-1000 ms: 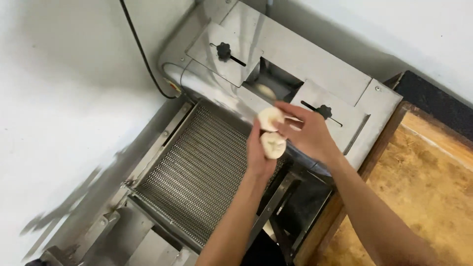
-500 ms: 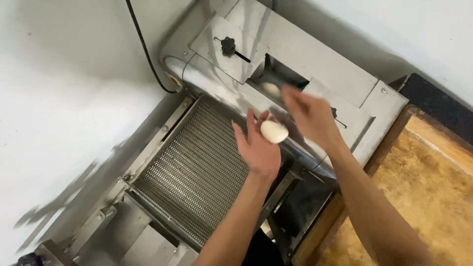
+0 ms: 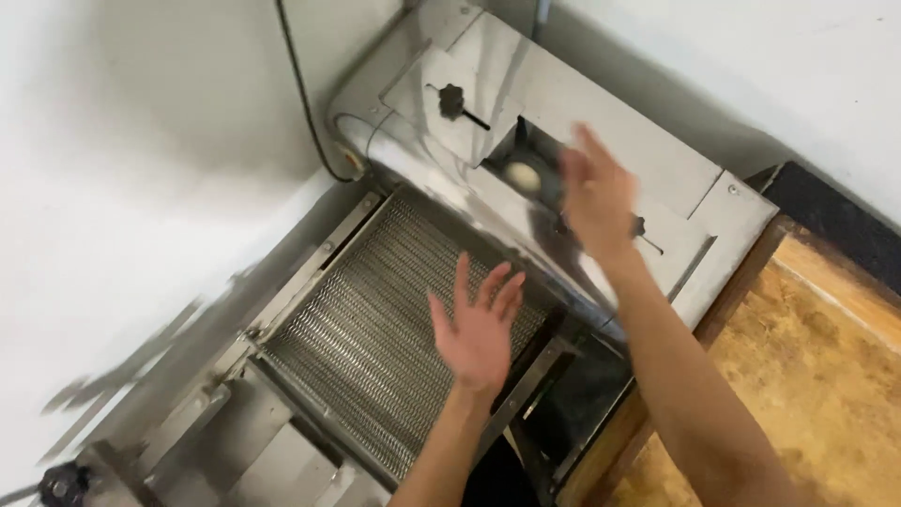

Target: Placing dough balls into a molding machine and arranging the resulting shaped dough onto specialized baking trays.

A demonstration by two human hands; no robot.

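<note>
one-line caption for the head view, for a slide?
Both hands open and empty above steel machine; dough ball in its top opening.

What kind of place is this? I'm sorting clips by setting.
Probably a bakery or food workshop: a steel machine with a wire-mesh belt, and a dough ball in its opening.

bakery workroom | steel dough machine [image 3: 563, 160] | mesh conveyor [image 3: 375, 329]
</note>
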